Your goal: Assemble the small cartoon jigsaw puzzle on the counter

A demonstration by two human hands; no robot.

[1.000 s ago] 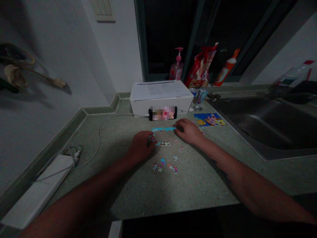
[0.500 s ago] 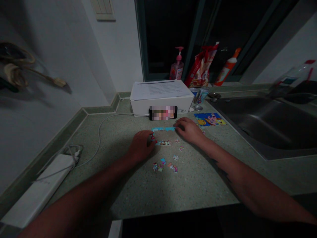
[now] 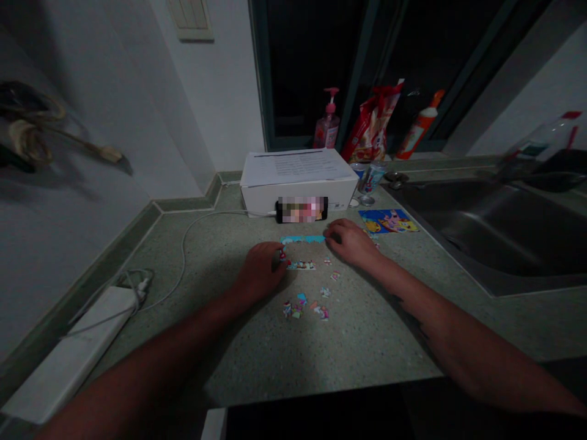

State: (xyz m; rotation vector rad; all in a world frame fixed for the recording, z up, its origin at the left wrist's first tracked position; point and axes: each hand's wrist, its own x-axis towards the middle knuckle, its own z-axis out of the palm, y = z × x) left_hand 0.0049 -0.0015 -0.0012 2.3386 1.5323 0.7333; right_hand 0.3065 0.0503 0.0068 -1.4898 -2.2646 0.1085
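Observation:
A partly joined jigsaw puzzle point(image 3: 302, 239) lies flat on the counter, with a blue top strip, a left side and a lower strip point(image 3: 301, 265) framing bare counter. My left hand point(image 3: 262, 269) is curled at its left side, thumb and forefinger closing on the edge pieces there. At the top right end of the blue strip, the fingertips of my right hand point(image 3: 348, 239) are pinched together on the end piece, which they mostly cover. Loose puzzle pieces point(image 3: 324, 292) lie below and to the right of the frame, several of them clustered point(image 3: 296, 307) nearer the front.
Behind the puzzle, a phone point(image 3: 301, 209) on a cable leans against a white box point(image 3: 257, 194). A colourful cartoon picture card point(image 3: 389, 221) lies to the right, beside the steel sink point(image 3: 454, 226). A white power strip point(image 3: 82, 348) is at the left; cans point(image 3: 373, 177) stand behind.

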